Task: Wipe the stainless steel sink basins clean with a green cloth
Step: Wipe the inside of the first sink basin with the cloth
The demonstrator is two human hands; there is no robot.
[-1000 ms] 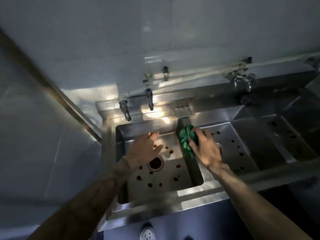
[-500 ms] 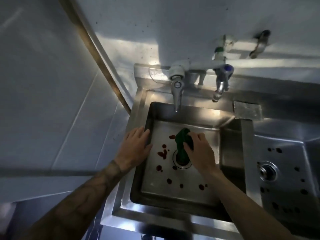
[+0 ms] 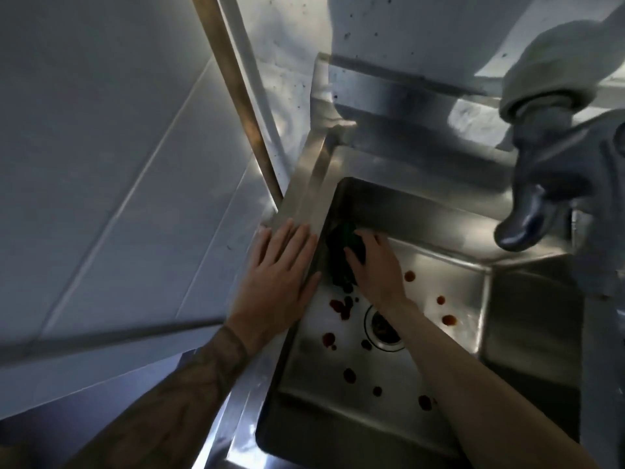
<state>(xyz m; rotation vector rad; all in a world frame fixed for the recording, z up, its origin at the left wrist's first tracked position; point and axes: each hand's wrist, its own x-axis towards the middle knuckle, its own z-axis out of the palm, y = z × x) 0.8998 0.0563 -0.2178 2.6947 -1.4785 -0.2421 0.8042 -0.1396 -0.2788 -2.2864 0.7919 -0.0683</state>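
Your left hand (image 3: pixel 277 269) lies flat on the left rim of the sink basin (image 3: pixel 304 198), fingers straight and close together, holding nothing. Your right hand (image 3: pixel 375 265) is down inside the basin with its fingers curled over the green cloth (image 3: pixel 338 262), which is bunched in the far left corner against the left wall (it looks almost black in the shadow there). Red-brown spots (image 3: pixel 341 306) dot the basin floor around the drain (image 3: pixel 384 328), just beside your right forearm, and a tap (image 3: pixel 527 218) hangs over the far right side.
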